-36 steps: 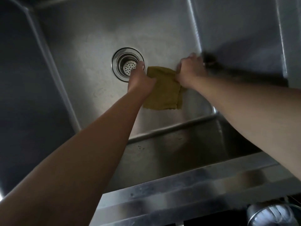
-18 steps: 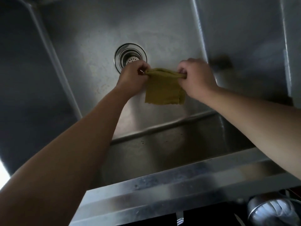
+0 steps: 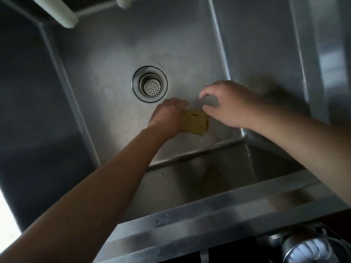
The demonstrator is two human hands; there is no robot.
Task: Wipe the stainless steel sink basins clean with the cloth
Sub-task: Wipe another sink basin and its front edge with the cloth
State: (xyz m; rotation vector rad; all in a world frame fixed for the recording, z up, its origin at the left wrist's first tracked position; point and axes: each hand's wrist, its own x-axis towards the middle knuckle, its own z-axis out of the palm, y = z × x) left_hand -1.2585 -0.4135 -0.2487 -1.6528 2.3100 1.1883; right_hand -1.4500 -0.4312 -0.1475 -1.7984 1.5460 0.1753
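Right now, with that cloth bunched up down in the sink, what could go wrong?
1. Only the left hand grips the cloth; the right hand hovers beside it, holding nothing, so wiping pressure may be uneven.
2. The bunched cloth covers little steel, so patches of the basin could be missed.
3. The drain is close; a corner might snag there.

We see our two arms reaching in from the near edge, both bare along their whole visible length: no sleeves, no cuffs. Our left hand (image 3: 169,116) and right hand (image 3: 229,103) wear no gloves. We can make out no watch, band or ring on either wrist or on any finger, though the right hand is slightly blurred. The left forearm lies in shadow; the right catches more light. Nothing else of us shows.
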